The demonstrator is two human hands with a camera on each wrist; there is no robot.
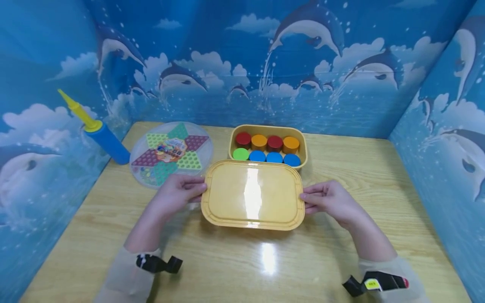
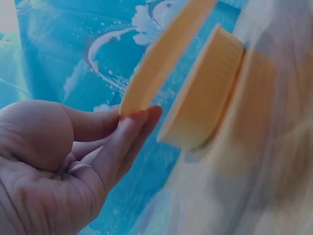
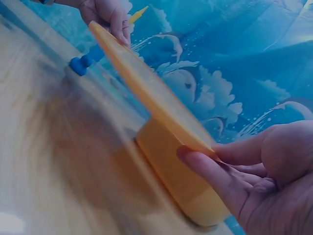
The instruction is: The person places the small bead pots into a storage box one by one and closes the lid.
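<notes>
A yellow rounded-rectangular lid (image 1: 227,195) is held level above the table, between both hands. My left hand (image 1: 183,192) pinches its left end between thumb and fingers; in the left wrist view the lid's edge (image 2: 161,63) sits in that pinch. My right hand (image 1: 329,200) pinches the right end, thumb on top, as the right wrist view also shows at the lid's rim (image 3: 156,93). Just behind stands a yellow box (image 1: 304,145) holding round pieces in two rows: dark red (image 1: 243,139), orange (image 1: 291,144), green (image 1: 240,154) and blue (image 1: 274,157). The lid's far edge overlaps the box's front in the head view.
Left of the box lies a round clear-cased Chinese checkers board (image 1: 170,151). Beyond it, a blue hand pump (image 1: 107,143) with a yellow nozzle leans by the left wall. Dolphin-print cloth (image 1: 242,50) encloses the wooden table (image 1: 227,265) at the back and sides.
</notes>
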